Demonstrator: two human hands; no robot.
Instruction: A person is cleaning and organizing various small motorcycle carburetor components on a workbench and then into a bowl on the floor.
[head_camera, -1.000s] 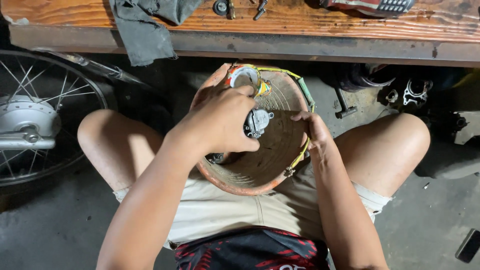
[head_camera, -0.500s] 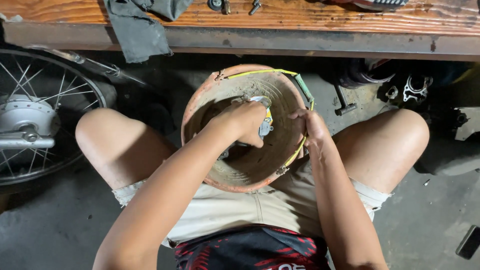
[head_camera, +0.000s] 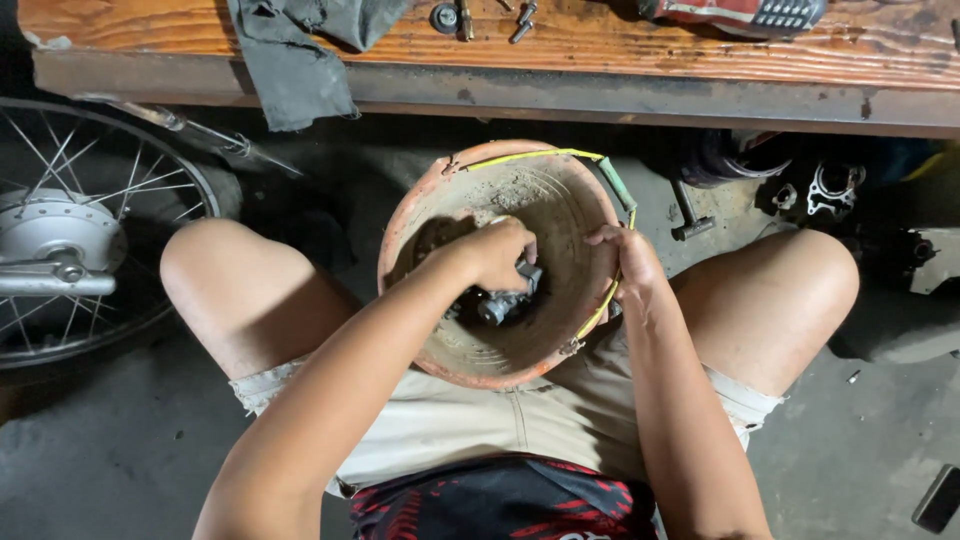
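A worn orange bowl (head_camera: 440, 205) rests tilted between my knees; a yellow wire (head_camera: 520, 154) with a green sleeve runs along its far rim. My left hand (head_camera: 497, 252) reaches down into the bowl and is closed on a small grey metal engine part (head_camera: 505, 303) near the bottom. My right hand (head_camera: 626, 262) grips the bowl's right rim, fingers curled over the edge. Grit and dirt coat the bowl's inside.
A wooden bench (head_camera: 600, 50) spans the top, with a grey rag (head_camera: 290, 60) hanging over its edge, bolts (head_camera: 455, 17) and a red object (head_camera: 740, 12). A spoked wheel (head_camera: 70, 230) stands at left. A small hammer (head_camera: 688, 212) and metal parts (head_camera: 825, 190) lie on the floor at right.
My left hand has come down with the metal part from near the bowl's far rim to deep inside the bowl. My right hand has stayed on the rim.
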